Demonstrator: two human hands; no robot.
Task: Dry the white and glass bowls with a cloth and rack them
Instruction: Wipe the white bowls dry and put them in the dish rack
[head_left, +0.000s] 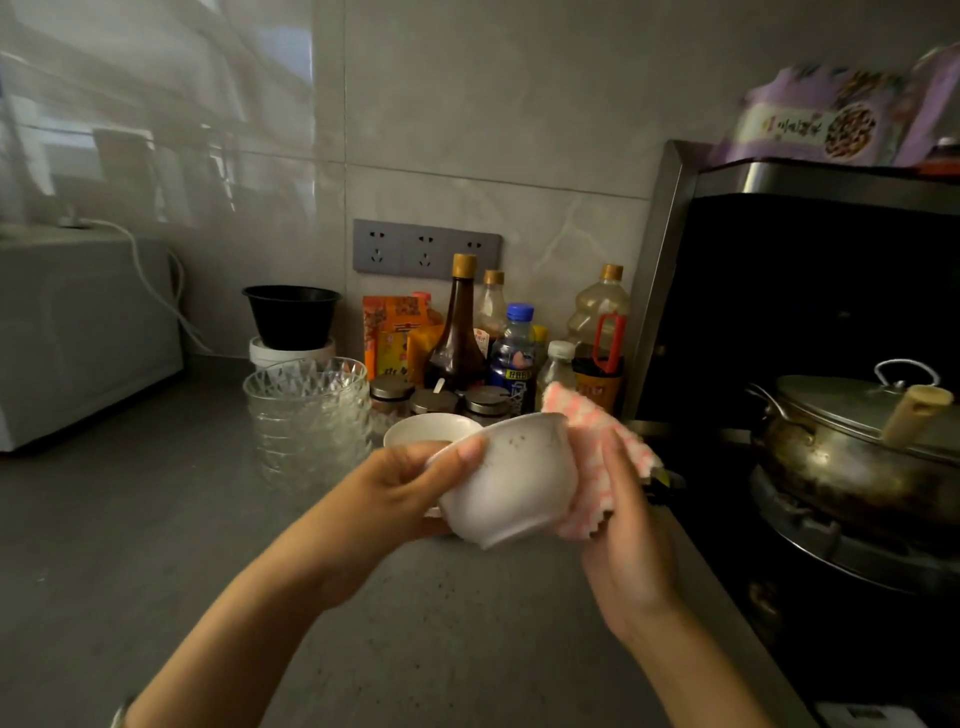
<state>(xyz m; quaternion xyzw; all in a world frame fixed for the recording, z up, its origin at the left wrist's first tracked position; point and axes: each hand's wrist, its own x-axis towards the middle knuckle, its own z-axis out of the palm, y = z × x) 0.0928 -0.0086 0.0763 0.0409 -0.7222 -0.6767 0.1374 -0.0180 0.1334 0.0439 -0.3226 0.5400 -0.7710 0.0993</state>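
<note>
My left hand grips a white bowl by its rim, held tilted above the grey counter. My right hand holds a pink-and-white checked cloth pressed against the bowl's right side. Another white bowl stands on the counter just behind the held one. A stack of cut-glass bowls stands to the left of it.
Bottles, packets and small jars crowd the back wall under a socket strip. A black bowl sits on a white tub. A microwave stands far left. A lidded wok sits on the stove at right.
</note>
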